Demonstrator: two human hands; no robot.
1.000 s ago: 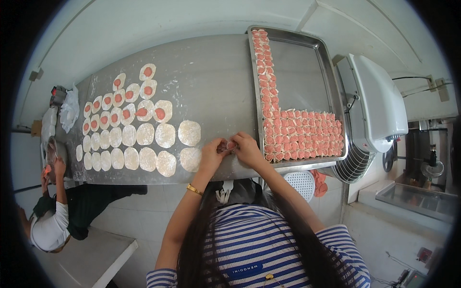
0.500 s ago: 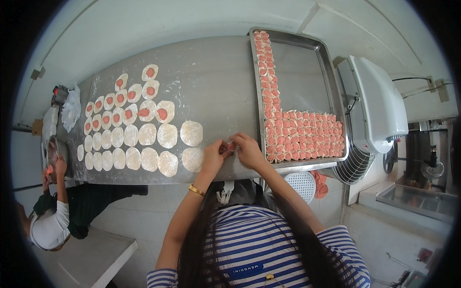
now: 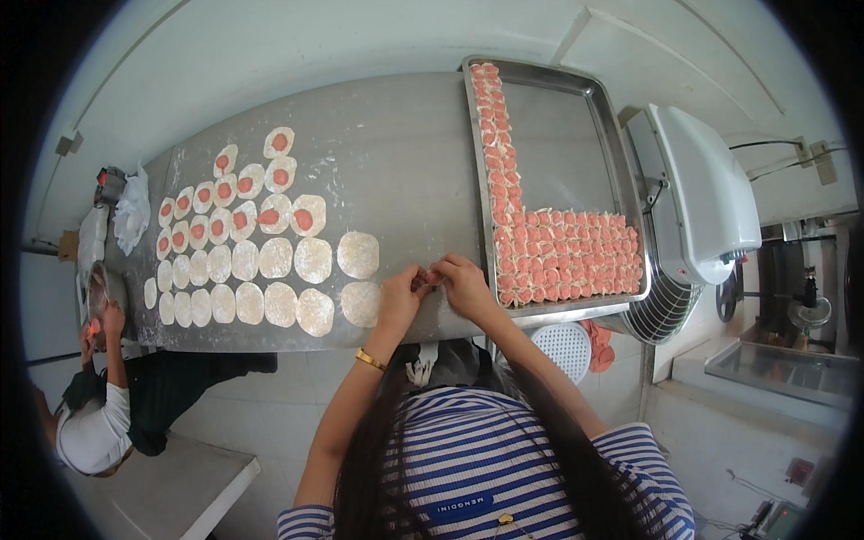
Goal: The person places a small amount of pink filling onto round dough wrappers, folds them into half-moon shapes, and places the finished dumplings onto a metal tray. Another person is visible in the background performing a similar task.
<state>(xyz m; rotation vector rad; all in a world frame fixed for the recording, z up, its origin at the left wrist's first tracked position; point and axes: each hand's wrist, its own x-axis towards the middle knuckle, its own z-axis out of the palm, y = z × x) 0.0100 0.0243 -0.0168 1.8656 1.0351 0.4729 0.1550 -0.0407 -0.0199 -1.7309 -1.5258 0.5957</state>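
Note:
Between my hands, over the table's front edge, is a small dumpling (image 3: 434, 278) with pink filling showing. My left hand (image 3: 402, 292) pinches it from the left, fingers bent around its side. From the right, my right hand (image 3: 463, 283) closes its fingertips on the same dumpling. Left of my hands lie rows of round floured wrappers (image 3: 313, 259); those in the farther rows carry dabs of pink filling (image 3: 303, 220). Just right of my right hand, a metal tray (image 3: 471, 117) holds rows of open-topped dumplings (image 3: 567, 256) along its left side and near half.
A white machine (image 3: 706, 198) stands right of the tray, with a wire rack (image 3: 666, 310) beneath. Below the table edge sits a white perforated stool (image 3: 562, 351). At the far left another person (image 3: 99, 414) works at a bowl, near a plastic bag (image 3: 132, 211).
My fingers have closed in more tightly around the dumpling, and its thin wrapper shows less. The hands stay at about the same spot; the wrappers and tray are unchanged.

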